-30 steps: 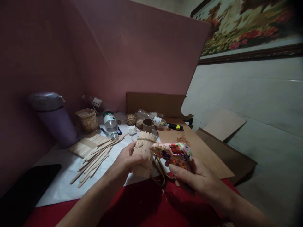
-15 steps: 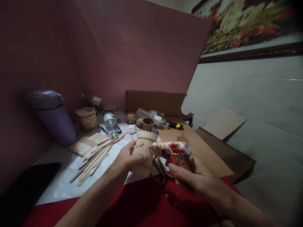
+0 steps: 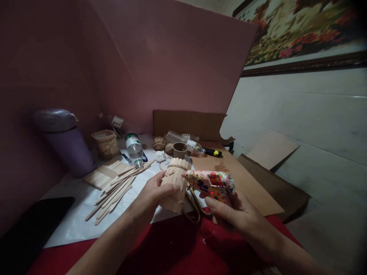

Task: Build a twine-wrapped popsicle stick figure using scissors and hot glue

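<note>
My left hand (image 3: 156, 193) is wrapped round a cup-shaped holder of craft sticks (image 3: 174, 191), tilted, with twine tied near its upper end. In my right hand (image 3: 229, 210) is a flower-patterned glue gun (image 3: 210, 183) showing a small red light. Its nozzle points left and is at the side of the stick holder, near the twine; whether it touches I cannot tell. Behind and below the gun, gold-handled scissors (image 3: 195, 208) lie partly hidden. Just beyond the holder stands a brown cup (image 3: 180, 149).
Loose craft sticks (image 3: 117, 194) lie at left on white paper. Behind are a finished-looking stick pot (image 3: 105, 144), clear bottles (image 3: 133, 147), balls of twine (image 3: 159, 143) and a black-and-yellow cutter (image 3: 212, 152). A cardboard sheet (image 3: 243, 187) covers the right; a purple tumbler (image 3: 67, 145) stands far left.
The stick holder has turned slightly in my left hand, its twine bow shifting a little. The glue gun has moved a touch to the right, still beside the holder.
</note>
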{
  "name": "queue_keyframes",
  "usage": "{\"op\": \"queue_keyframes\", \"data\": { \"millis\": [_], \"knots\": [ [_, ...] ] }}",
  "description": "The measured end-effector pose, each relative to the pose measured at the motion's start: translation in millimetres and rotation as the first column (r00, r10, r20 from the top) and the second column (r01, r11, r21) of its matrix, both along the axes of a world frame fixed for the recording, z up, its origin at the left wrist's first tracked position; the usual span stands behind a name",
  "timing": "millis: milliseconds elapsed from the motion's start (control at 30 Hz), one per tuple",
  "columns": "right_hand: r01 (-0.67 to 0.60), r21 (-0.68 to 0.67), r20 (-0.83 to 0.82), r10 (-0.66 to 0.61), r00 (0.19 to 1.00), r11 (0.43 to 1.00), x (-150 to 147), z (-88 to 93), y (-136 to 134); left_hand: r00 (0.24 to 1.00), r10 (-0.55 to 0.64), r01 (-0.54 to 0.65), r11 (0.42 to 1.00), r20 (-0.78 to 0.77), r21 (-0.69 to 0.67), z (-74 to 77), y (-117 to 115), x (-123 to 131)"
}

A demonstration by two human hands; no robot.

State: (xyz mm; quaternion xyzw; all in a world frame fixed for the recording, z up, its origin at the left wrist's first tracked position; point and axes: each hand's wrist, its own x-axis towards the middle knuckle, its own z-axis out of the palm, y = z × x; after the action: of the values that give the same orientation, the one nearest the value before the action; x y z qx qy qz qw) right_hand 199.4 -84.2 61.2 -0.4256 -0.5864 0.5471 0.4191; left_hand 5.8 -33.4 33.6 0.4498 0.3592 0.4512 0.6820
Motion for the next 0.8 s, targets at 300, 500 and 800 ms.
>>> {"op": "queue_keyframes", "data": {
  "millis": [300, 500, 800],
  "knots": [
    [0.0, 0.069, 0.106, -0.007, 0.994, 0.998, 7, -12.8, 5, 1.0, -0.008, 0.008, 1.0, -0.021, 0.01, 3.1, -3, 1],
    [-0.006, 0.165, 0.21, -0.029, 0.977, 0.986, 15, -30.7, 10, 0.999, -0.023, 0.023, 1.0, -0.024, 0.004, -1.6, -1, 0],
    [-0.074, 0.382, 0.315, -0.055, 0.948, 0.921, 16, -27.4, 11, 0.996, -0.031, 0.034, 0.999, -0.08, 0.031, -3.8, 0, -2]
  ]
}}
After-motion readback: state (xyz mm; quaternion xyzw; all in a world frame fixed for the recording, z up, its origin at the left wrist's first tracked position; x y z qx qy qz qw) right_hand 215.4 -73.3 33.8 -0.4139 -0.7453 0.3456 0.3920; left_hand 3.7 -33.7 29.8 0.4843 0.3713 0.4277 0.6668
